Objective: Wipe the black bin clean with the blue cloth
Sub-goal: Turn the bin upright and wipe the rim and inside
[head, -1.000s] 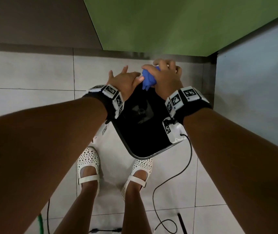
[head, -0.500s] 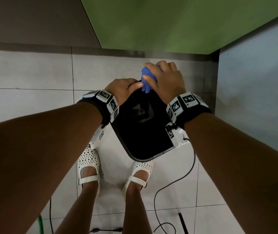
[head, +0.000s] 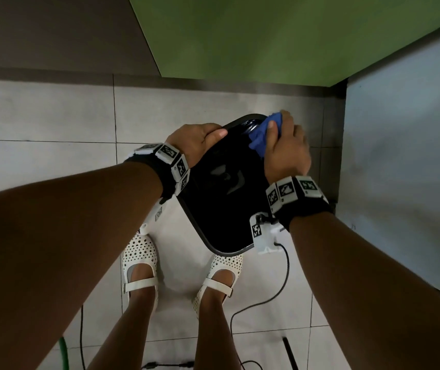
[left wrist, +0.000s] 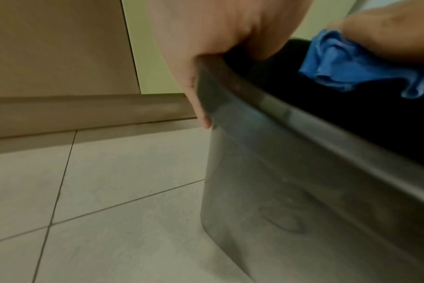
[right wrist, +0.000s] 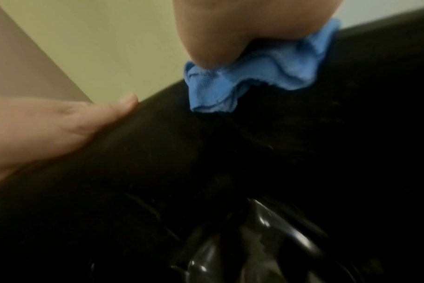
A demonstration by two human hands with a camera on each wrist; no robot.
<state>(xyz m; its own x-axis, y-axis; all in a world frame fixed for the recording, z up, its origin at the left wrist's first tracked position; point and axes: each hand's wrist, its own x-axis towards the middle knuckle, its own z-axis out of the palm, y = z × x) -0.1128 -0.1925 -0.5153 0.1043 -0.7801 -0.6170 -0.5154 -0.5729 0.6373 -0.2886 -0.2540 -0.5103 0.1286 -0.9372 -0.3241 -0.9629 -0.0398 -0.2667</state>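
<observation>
Where it stood on the floor, black bin (head: 221, 198) opened upward, long axis running away from the person; left hand (head: 195, 142) gripped its rim; right hand (head: 285, 150) clutched blue cloth (head: 265, 132) against the far inner wall.

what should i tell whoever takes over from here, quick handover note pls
Left hand: grips the black bin at its left rim, steadying it.
Right hand: holds the bunched blue cloth against the far right part of the rim.
The bin stands on the tiled floor in front of the person's feet.
Done: cannot tell how much is wiped.
Left: the rest of the rim, then the walls.
</observation>
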